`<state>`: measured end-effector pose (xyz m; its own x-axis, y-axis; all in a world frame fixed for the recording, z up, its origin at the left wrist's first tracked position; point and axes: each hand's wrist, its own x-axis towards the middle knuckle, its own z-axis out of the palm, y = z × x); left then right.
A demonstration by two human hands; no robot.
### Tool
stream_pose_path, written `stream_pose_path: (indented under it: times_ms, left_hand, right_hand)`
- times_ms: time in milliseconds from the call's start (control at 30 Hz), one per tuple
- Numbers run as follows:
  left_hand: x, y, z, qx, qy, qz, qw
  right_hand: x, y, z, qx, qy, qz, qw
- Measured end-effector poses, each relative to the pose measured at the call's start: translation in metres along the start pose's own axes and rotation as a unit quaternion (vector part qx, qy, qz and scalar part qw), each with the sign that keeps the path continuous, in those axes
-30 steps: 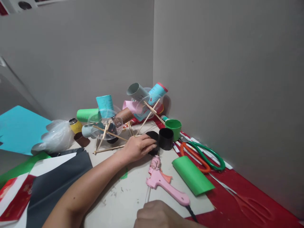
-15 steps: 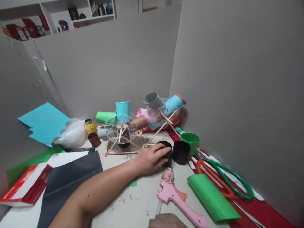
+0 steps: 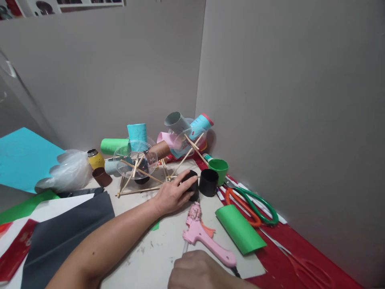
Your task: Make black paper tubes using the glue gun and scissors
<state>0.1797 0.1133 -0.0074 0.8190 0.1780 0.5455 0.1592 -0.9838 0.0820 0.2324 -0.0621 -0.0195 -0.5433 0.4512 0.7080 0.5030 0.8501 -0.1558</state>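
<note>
My left hand (image 3: 173, 194) reaches across the board, its fingers curved round a short black paper tube (image 3: 194, 192) standing upright. A second black tube (image 3: 209, 184) stands just to the right, beside a green paper cup (image 3: 219, 170). In front of the held tube lies a pink hot glue gun (image 3: 207, 245), its nozzle pointing at the tube and a clear glue stick (image 3: 184, 247) at its back. My right hand (image 3: 200, 271) is closed at the bottom edge, just below the glue stick; its fingertips are hidden, and what they hold, if anything, does not show.
Behind my left hand stands a frame of wooden sticks (image 3: 141, 192) with clear discs and coloured paper tubes. Green- and orange-handled scissors (image 3: 272, 216), a green tube (image 3: 240, 230) and red scissors (image 3: 306, 265) lie right. Dark paper (image 3: 69, 237) and a plastic bag (image 3: 72, 170) are left.
The view has swung right and slightly down, so things sit further left. My right hand has come further into view beside the glue gun. My left hand stays on the black tube.
</note>
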Motion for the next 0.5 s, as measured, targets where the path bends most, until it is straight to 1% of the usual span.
stream_pose_path:
  times_ms: [67,200,300,367,433,500]
  left_hand:
    - [-0.0004,0.0011,-0.0017,-0.008,0.01,-0.012,1.0]
    - [-0.0012,0.0018,-0.0038,-0.03,0.035,-0.052,0.998]
    - [-0.0011,0.0,-0.0039,-0.05,0.059,-0.075,0.994]
    - [-0.0005,-0.0019,-0.0028,-0.069,0.07,-0.079,0.992]
    - [0.0009,-0.0035,-0.0003,-0.102,0.071,-0.085,0.989]
    - [0.0031,-0.0044,0.0036,-0.164,0.059,-0.111,0.978]
  right_hand:
    - [0.0024,-0.0004,-0.0056,-0.011,-0.009,-0.004,1.0]
    - [0.0036,-0.002,-0.0097,-0.042,-0.053,-0.007,0.998]
    - [0.0037,-0.0029,-0.0096,-0.045,-0.051,-0.004,0.998]
    - [0.0036,-0.003,-0.0096,-0.043,-0.045,-0.003,0.998]
    - [0.0032,-0.0029,-0.0095,-0.04,-0.048,0.0,0.998]
    - [0.0025,-0.0029,-0.0093,-0.039,-0.058,0.002,0.998]
